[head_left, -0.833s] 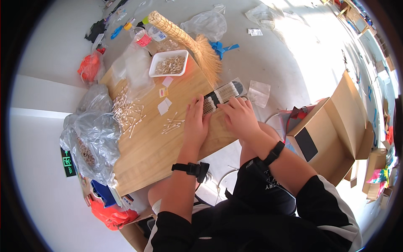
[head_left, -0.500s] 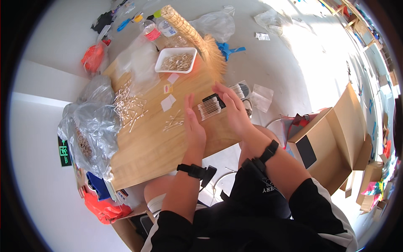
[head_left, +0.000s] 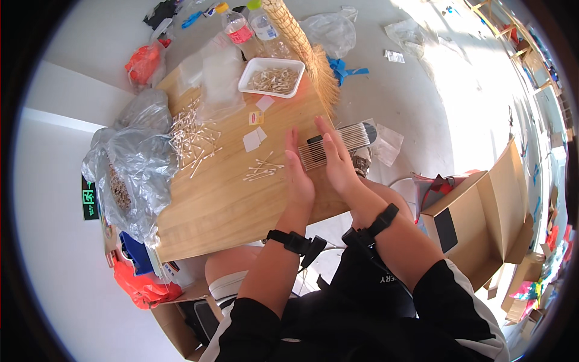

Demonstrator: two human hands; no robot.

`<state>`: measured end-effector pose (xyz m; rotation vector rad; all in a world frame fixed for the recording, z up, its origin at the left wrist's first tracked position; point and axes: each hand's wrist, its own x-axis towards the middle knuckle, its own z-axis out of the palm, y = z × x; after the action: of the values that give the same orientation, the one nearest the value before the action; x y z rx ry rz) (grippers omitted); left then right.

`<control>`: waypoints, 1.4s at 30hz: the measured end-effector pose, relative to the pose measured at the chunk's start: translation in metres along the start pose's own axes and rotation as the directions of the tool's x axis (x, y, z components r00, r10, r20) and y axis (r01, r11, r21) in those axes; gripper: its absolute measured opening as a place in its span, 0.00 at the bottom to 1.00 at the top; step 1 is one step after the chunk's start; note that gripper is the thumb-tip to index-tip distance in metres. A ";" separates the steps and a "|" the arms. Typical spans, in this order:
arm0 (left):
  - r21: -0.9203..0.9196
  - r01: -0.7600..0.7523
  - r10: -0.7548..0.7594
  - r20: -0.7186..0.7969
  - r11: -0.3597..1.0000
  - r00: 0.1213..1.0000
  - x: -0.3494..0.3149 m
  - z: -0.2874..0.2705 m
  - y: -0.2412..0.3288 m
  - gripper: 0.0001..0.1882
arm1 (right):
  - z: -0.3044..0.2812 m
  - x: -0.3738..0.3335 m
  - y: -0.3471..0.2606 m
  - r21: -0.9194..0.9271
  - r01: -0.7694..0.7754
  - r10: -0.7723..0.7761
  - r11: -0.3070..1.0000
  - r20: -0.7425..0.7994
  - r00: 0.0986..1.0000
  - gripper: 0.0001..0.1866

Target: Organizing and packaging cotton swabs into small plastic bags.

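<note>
My left hand (head_left: 300, 181) and my right hand (head_left: 339, 169) are held out over the table's right edge, palms facing each other. The fingers of both are stretched out and nothing shows gripped in them. A neat row of cotton swabs (head_left: 312, 157) lies side by side on a dark, long rounded piece (head_left: 370, 130). My left fingers are beside the row's near end; my right hand crosses in front of its middle and hides part of it. Whether the palms touch the swabs I cannot tell. Several loose swabs (head_left: 263, 169) lie left of my left hand.
On the wooden table (head_left: 217, 223) are a swab pile (head_left: 192, 136), paper slips (head_left: 254, 139), clear plastic bags (head_left: 220, 78) and a white tray (head_left: 244, 85) of swabs. Bottles (head_left: 238, 30) and a straw broom (head_left: 319, 72) stand behind. A cardboard box (head_left: 476, 211) is at right.
My hands have come closer together, mainly the left one moving right toward the right. The whole view has shifted, so the table and its things appear farther right.
</note>
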<state>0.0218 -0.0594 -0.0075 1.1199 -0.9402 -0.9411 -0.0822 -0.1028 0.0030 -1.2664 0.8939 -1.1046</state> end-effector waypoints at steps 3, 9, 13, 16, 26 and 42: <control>0.055 -0.006 0.006 0.003 0.998 1.000 0.000 -0.002 -0.002 0.41 | 0.003 -0.002 -0.003 -0.039 0.029 -0.029 0.999 0.009 1.000 0.26; 0.009 -0.003 0.003 -0.003 1.000 1.000 0.003 -0.003 0.004 0.38 | -0.001 -0.003 -0.010 0.290 -0.040 0.059 0.956 -0.059 0.997 0.26; 0.757 -0.318 0.173 0.268 0.571 0.948 -0.003 0.000 0.021 0.41 | -0.025 -0.009 -0.024 0.153 0.128 -0.099 0.980 -0.186 0.978 0.24; 0.879 -0.425 0.123 0.407 0.216 0.905 -0.008 0.002 0.021 0.41 | -0.044 -0.021 -0.031 -0.228 0.078 -0.115 0.970 -0.154 0.981 0.26; 0.872 -0.449 0.075 0.443 0.196 0.893 -0.007 0.000 0.015 0.42 | -0.059 -0.057 -0.019 -0.920 0.344 -0.126 0.188 0.325 0.937 0.28; 0.879 -0.406 0.039 0.409 0.250 0.912 -0.005 -0.001 0.011 0.45 | -0.034 -0.069 -0.025 -0.902 0.416 -0.120 0.116 0.403 0.907 0.31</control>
<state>0.0223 -0.0525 0.0025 1.7942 -2.0549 -0.1614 -0.1364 -0.0447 0.0186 -2.7423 1.2834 -0.4495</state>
